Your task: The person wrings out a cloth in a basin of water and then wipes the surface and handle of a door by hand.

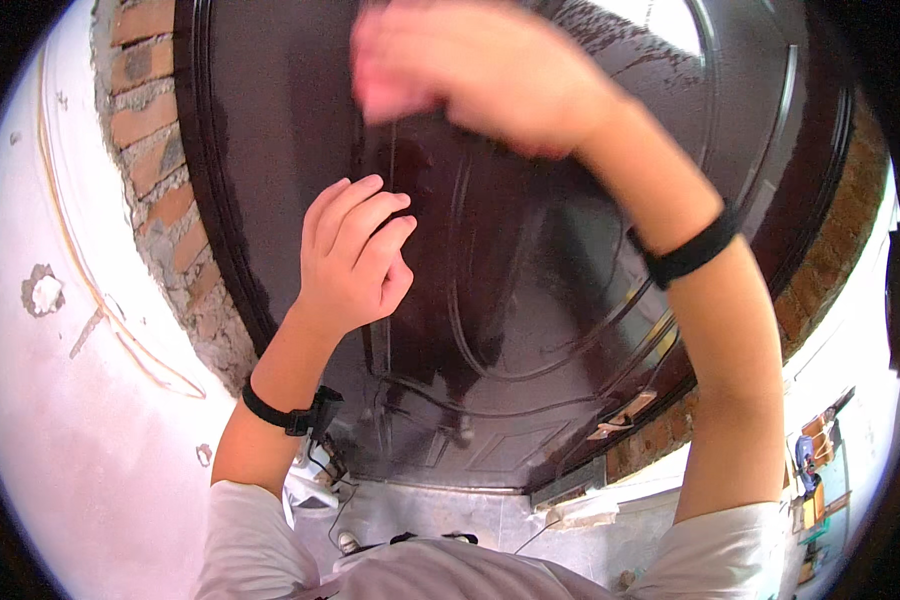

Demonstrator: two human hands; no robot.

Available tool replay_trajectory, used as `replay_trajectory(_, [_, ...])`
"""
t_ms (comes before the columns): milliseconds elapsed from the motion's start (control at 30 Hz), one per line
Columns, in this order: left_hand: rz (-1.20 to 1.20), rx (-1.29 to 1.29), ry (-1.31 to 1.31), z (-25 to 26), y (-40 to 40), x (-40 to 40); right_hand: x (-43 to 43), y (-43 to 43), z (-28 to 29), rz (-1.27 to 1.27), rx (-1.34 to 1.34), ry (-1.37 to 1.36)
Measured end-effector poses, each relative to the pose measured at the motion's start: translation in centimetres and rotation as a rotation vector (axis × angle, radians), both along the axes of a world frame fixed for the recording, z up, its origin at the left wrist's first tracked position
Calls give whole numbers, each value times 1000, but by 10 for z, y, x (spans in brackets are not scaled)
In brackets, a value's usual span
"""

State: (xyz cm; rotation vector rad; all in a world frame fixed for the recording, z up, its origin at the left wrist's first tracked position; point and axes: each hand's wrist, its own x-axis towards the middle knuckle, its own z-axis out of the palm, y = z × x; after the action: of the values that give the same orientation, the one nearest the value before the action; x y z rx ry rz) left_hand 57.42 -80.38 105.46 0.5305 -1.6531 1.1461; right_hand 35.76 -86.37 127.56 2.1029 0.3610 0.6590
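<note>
Before me stands a dark brown panelled door with curved mouldings and a glossy, reflecting surface. My left hand is raised in front of it, fingers loosely curled and slightly apart, with nothing seen in them. Higher up, my right hand reaches across the upper part of the door. Motion blurs it, and its fingertips are pinkish; whether it holds or touches anything cannot be told. Black bands circle both wrists, the left wristband carrying a small dark device.
Rough exposed brickwork borders the door on both sides. A thin cable runs down the white wall at left. Grey floor tiles lie below, crossed by thin cords. Assorted items stand at far right.
</note>
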Motion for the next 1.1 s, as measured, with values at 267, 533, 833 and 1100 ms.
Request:
replay_trajectory(267, [22,115,100,-39,-10,49,25,-15,-34,-103,-22,-375])
replay_trajectory(533, [-35,249,157,-92,0,63,56,12,-331,-373,203,-321])
replay_trajectory(833, [-182,630,253,-174,37,75,33,3,-458,-346,536,66])
replay_trajectory(1100, [-182,834,260,-213,46,87,35,23,-269,-60,875,-695])
